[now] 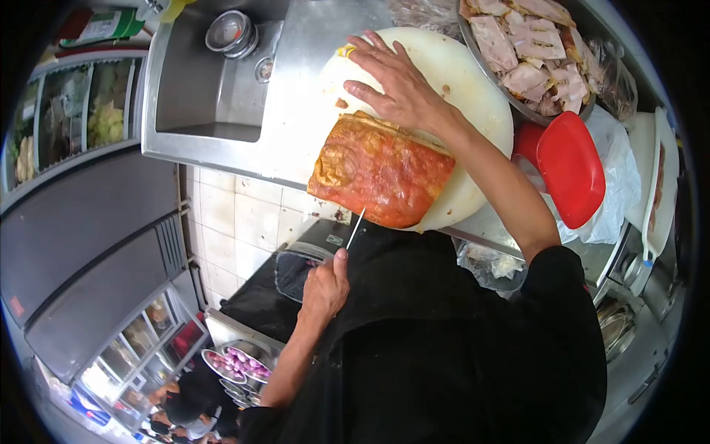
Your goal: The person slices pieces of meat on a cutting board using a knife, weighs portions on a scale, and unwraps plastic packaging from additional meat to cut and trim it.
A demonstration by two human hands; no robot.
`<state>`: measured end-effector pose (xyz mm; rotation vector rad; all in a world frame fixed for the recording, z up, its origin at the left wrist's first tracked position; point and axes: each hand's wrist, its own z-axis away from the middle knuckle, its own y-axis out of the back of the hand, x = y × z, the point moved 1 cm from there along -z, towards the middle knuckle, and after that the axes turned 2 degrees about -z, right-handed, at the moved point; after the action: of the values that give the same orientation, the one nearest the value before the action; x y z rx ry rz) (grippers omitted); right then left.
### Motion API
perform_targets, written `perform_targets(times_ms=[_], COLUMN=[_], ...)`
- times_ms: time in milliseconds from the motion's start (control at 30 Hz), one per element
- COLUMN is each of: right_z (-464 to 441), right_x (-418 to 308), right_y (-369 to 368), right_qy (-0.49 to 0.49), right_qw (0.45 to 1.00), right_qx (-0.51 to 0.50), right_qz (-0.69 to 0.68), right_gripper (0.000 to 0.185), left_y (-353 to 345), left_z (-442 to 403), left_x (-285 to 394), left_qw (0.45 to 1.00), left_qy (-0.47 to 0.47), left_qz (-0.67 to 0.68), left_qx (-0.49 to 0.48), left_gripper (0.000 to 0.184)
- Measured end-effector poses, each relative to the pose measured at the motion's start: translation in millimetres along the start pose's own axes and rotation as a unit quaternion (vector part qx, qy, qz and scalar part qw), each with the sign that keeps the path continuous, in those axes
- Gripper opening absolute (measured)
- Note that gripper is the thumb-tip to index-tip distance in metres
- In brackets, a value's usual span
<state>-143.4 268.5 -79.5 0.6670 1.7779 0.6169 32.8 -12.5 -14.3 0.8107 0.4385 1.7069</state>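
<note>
A slab of roast pork with reddish-brown, glossy skin (384, 170) lies on the round white cutting board (481, 163), its near edge at the board's rim. My left hand (324, 287) is closed around a knife, whose handle is hidden in the fist. The thin blade (356, 228) points up, its tip at the pork's near edge; I cannot tell how deep it goes. Beyond the slab, my right hand (396, 85) reaches over the board with fingers spread and palm down, a yellow band on one finger. Small meat scraps (341, 103) are beside it.
A metal basin (481, 52) of cut pork pieces stands back right, near a red plastic container (569, 170) and plastic bags. To the left is a steel sink (207, 129) holding small bowls (231, 35). Bowls of purple onions (244, 362) and another person (196, 407) appear lower left.
</note>
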Motion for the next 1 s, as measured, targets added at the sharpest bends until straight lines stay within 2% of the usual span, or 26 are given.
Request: perform_targets(times_ms=[133,233,333,433,500,567,667,767,900,1000], right_z=[18.3,38.4,66.4,93.8,98.5,106.5,118.0,124.3,139.1,133.8], right_x=[-27.1,-43.6,-52.8,-59.7,-62.8,-56.4,-67.7,-79.4,-67.7,-62.5], right_y=[24.6,53.9,65.4,55.0,49.5,36.1,39.7,44.1,48.1,53.3], right_qy=[0.006,-0.030,0.089,0.167,0.169,0.152,-0.002,-0.191,-0.190,-0.194], right_qw=[0.999,0.987,0.968,0.954,0.950,0.949,0.980,0.953,0.950,0.957], right_qx=[-0.009,-0.087,-0.204,-0.246,-0.255,-0.238,-0.142,-0.095,-0.131,-0.134], right_qz=[-0.035,-0.134,-0.116,-0.045,0.063,0.140,0.141,0.214,0.210,0.167], right_gripper=[0.060,0.071,0.075,0.078,0.084,0.088,0.095,0.103,0.114,0.114], left_y=[-6.4,-2.0,5.4,33.6,50.2,61.3,77.5,86.3,108.7,101.2], left_z=[-28.1,-36.9,-50.3,-91.7,-119.6,-145.0,-176.5,-195.8,-148.9,-119.2], left_x=[21.4,26.4,24.5,33.5,41.8,49.3,59.5,66.8,66.5,24.5], left_qw=[0.999,0.997,0.995,0.990,0.981,0.965,0.936,0.921,0.951,0.968], left_qy=[-0.012,-0.040,-0.060,-0.103,-0.144,-0.195,-0.259,-0.278,-0.238,-0.208], left_qz=[-0.002,0.021,0.026,-0.037,-0.072,-0.103,-0.137,-0.168,-0.155,-0.074], left_qx=[0.043,0.068,0.080,0.094,0.111,0.144,0.194,0.215,0.120,0.116], left_gripper=[0.067,0.068,0.069,0.072,0.073,0.075,0.079,0.081,0.083,0.081])
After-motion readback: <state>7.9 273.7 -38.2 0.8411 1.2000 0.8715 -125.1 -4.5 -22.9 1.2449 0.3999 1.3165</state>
